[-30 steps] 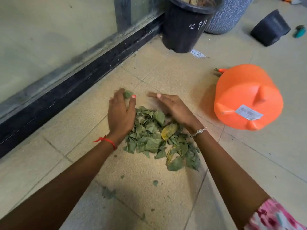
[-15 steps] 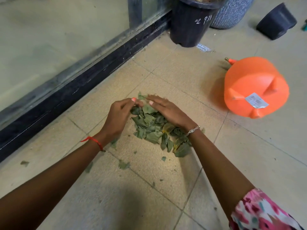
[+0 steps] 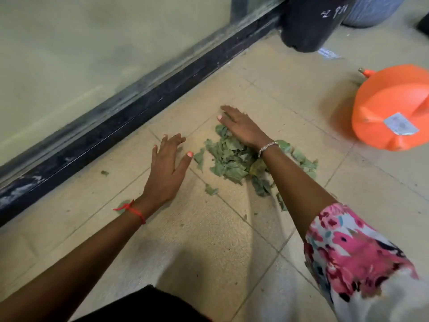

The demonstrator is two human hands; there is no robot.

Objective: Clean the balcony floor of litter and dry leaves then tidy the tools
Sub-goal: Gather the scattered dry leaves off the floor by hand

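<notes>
Gathering the dry leaves (image 3: 232,159) calls for low sweeps from both sides, so that strays like the loose scrap (image 3: 210,189) get drawn in; the pile lies on the floor tiles (image 3: 209,240) between the hands; the right hand (image 3: 241,127) lies on its far edge, fingers straight and together; the left hand (image 3: 166,168) is beside it, fingers spread, holding nothing; half a second earlier both hands met over the pile, and the left has since drawn aside.

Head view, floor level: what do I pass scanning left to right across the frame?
Stray leaf scrap → red wrist thread → left hand → leaf pile → orange container. The right hand lies over the pile, so it is left out.
</notes>
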